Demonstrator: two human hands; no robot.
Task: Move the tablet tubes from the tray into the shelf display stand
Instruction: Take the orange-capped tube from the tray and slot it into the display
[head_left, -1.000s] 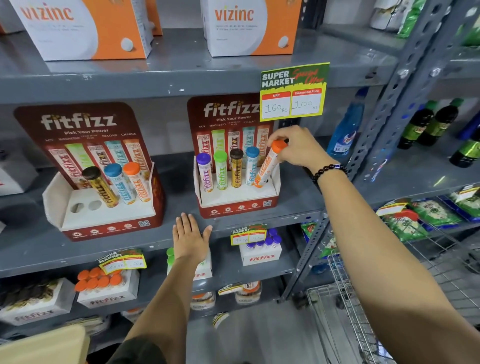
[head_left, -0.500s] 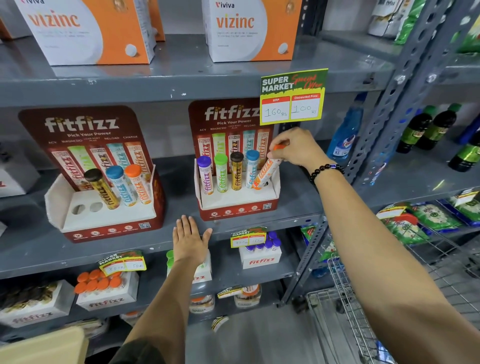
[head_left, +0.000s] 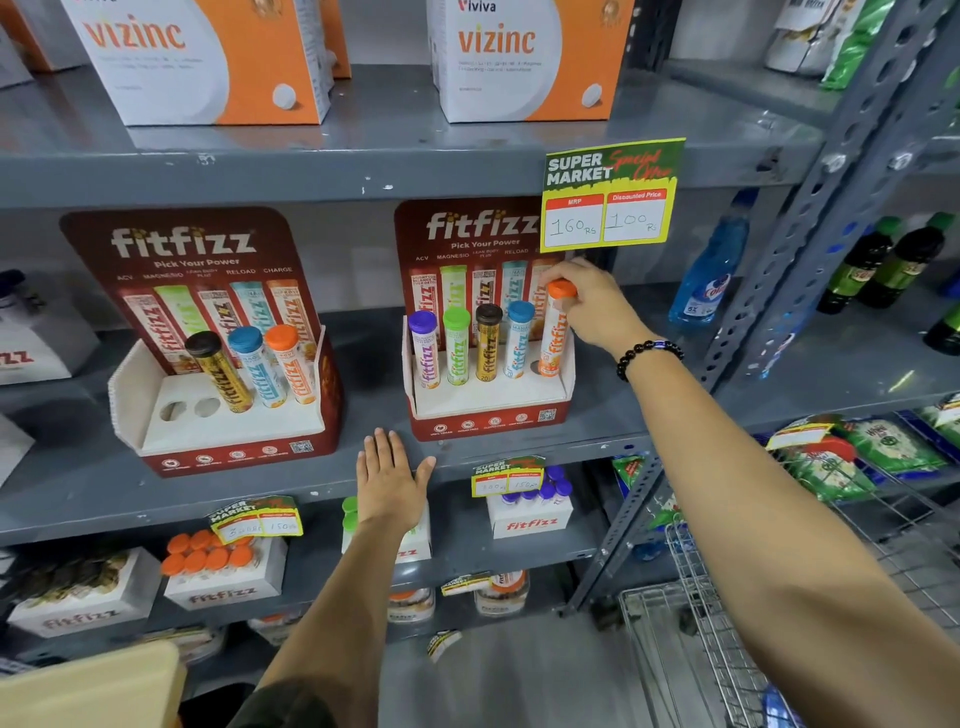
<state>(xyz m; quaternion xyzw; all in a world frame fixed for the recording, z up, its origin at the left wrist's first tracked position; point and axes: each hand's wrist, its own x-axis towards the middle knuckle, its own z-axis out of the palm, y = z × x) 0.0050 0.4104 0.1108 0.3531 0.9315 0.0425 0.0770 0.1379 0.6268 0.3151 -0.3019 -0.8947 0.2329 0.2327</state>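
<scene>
The right hand (head_left: 592, 306) grips the orange-capped tube (head_left: 555, 330) by its cap, upright at the rightmost hole of the right display stand (head_left: 488, 410); the left hand (head_left: 389, 480) lies flat and empty on the shelf edge (head_left: 156, 499); judged light, rigid, slick-sided; the cap suits gripping.

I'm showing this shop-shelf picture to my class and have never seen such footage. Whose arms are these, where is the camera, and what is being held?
The camera sits on a person's head, looking forward and down, so both arms are that person's own. The right hand grips the orange-capped tube, standing it in the right display stand beside four other tubes. The left hand rests flat and empty on the shelf edge. The left display stand holds three tubes and shows two free holes.
</scene>
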